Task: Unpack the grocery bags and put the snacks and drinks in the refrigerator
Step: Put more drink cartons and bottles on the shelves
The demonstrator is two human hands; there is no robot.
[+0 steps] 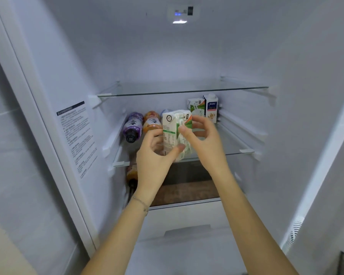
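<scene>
From the head camera I see my left hand gripping the green-and-white drink carton, thumb on its lower front and fingers curled behind its left side. My right hand pinches the carton's right edge, thumb on the front. The carton stands upright over the front of the middle glass shelf inside the refrigerator; I cannot tell whether it rests on the shelf. On the same shelf, a purple bottle and an orange bottle lie at the left. Two small cartons stand at the back right.
</scene>
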